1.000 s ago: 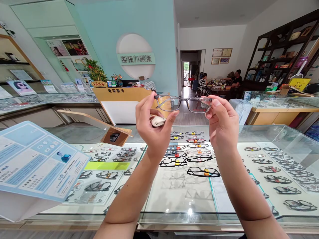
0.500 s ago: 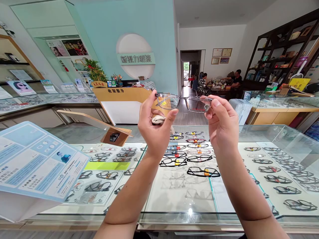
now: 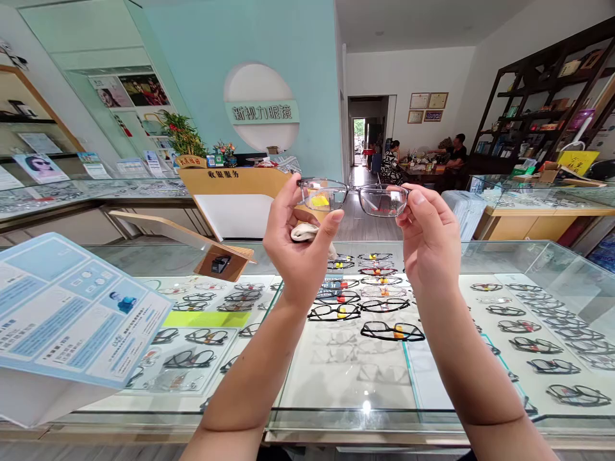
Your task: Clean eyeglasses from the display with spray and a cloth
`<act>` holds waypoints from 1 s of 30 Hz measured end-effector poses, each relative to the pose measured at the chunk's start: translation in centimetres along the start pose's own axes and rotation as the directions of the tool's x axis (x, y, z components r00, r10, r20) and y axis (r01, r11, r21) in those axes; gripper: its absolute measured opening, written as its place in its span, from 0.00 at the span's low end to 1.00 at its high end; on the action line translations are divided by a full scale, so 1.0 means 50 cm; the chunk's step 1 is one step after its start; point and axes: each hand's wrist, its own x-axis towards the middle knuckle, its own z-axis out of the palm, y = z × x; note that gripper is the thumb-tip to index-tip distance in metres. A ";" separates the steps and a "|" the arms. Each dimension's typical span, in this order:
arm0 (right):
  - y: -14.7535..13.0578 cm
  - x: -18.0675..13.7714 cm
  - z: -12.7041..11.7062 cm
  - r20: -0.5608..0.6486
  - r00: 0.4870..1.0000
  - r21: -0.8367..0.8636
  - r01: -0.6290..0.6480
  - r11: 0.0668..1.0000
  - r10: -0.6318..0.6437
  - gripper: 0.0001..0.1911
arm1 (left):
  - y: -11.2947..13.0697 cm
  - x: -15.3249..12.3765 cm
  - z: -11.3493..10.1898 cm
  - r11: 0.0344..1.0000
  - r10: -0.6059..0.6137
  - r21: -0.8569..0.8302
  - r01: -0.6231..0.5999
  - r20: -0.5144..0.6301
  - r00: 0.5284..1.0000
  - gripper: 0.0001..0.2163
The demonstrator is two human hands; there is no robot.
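Note:
A pair of eyeglasses with a dark thin frame is held up level above the glass counter. A yellow sticker shows on its left lens and faint red marks on the right one. My left hand grips the left end of the frame with its fingers. A whitish cloth is tucked in the same palm. My right hand pinches the right end between thumb and fingers. Below the hands, rows of dark-framed glasses lie on the counter, several with yellow, orange or red tags.
The glass display counter spans the front. A blue-and-white printed board stands at left, near a tilted wood-framed mirror. Behind are a cashier desk and a side counter. Two people sit at a far table.
The eyeglasses have tilted slightly, so the yellow sticker sits a little differently in view. My left hand has shifted a touch to the left; both grips stay the same.

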 end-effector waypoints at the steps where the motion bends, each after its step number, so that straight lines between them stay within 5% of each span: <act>1: -0.005 -0.002 0.003 -0.012 1.000 0.028 -0.029 0.999 0.029 0.13 | 0.001 -0.001 0.002 1.000 -0.012 -0.025 0.012 -0.004 1.000 0.35; 15: 0.017 0.004 -0.013 0.092 0.993 0.001 -0.079 0.997 0.079 0.12 | 0.041 0.002 0.009 0.962 -0.216 -0.184 0.201 -0.065 0.974 0.27; 20: 0.021 0.004 -0.006 0.041 0.990 0.065 -0.141 0.988 0.138 0.12 | 0.052 0.006 0.008 0.954 -0.273 -0.150 0.260 -0.069 0.960 0.26; 30: -0.001 -0.010 0.010 0.088 0.990 0.011 -0.112 0.994 0.110 0.11 | 0.014 0.010 0.004 0.863 -0.391 -0.323 0.389 0.063 0.918 0.26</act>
